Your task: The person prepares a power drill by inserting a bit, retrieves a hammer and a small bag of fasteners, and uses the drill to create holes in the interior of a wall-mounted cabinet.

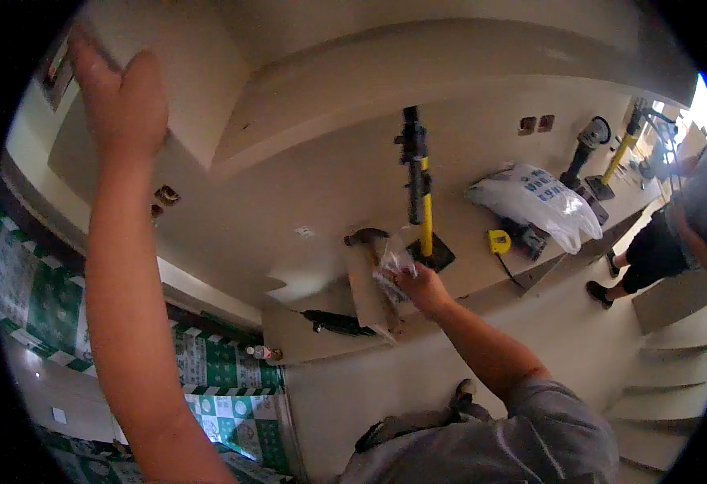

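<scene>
My left hand (128, 105) is raised at the upper left against the edge of a pale cabinet (180, 77). Its thumb stands apart from the fingers, whose tips are partly hidden. Lower down, at the middle, my right hand (422, 289) is closed on a clear plastic bag (395, 256); small contents in it are too blurred to name. Just beyond the bag, a hammer (367, 236) lies with its dark head up by the wall. A black and yellow support pole (418, 173) stands on a square black foot right behind this hand.
On the counter (470, 270) to the right are a white plastic bag (539, 202), a yellow tape measure (499, 241), an angle grinder (586, 149) and another yellow pole (619, 157). A black tool (336, 323) and a bottle (265, 352) lie left. A person (684, 218) stands far right.
</scene>
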Tool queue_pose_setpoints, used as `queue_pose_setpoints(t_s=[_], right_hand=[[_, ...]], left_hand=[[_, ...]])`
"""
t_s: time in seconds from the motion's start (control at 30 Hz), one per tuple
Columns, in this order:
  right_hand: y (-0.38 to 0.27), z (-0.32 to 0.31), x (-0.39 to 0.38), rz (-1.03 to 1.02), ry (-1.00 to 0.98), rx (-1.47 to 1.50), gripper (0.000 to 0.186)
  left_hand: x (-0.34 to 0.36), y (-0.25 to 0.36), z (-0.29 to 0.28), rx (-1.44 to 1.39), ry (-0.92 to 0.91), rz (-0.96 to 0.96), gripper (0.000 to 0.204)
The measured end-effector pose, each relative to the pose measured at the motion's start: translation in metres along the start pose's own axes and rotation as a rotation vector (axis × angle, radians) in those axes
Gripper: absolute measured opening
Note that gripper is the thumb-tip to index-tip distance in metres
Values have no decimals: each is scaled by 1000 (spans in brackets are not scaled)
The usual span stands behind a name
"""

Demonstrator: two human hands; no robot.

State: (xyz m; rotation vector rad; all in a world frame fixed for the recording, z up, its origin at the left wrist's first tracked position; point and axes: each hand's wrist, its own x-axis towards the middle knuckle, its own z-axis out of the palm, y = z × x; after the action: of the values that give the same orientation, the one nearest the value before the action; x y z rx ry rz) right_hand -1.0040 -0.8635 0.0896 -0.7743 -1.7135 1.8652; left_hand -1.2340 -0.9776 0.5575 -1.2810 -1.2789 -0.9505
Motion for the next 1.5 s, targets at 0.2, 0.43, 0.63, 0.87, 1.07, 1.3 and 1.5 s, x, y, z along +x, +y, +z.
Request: queue_pose_setpoints(t_s=[0.2, 0.43, 0.63, 0.87, 1.07, 1.3, 1.5], right_hand=[[54, -86, -89, 91, -205, -240, 29], [63, -158, -195, 289, -106, -268, 46], [103, -238, -199, 97, 19, -439, 46], [54, -241, -125, 243, 100, -147, 39], [9, -228, -41, 37, 135, -32, 23], [83, -283, 88, -192, 57, -1300, 47], [5, -256, 22, 129, 62, -45, 41]], left_hand=[[-6, 17, 3, 77, 5, -172, 82], [0, 58, 0, -55, -132, -416, 84], [-4, 55, -5, 53, -61, -359, 86], [-19, -13, 2, 226, 35, -173, 80], [-12, -5, 1, 138, 38, -164, 81], [-6, 15, 15, 149, 46, -151, 79], [-14, 27, -7, 191, -42, -210, 80]])
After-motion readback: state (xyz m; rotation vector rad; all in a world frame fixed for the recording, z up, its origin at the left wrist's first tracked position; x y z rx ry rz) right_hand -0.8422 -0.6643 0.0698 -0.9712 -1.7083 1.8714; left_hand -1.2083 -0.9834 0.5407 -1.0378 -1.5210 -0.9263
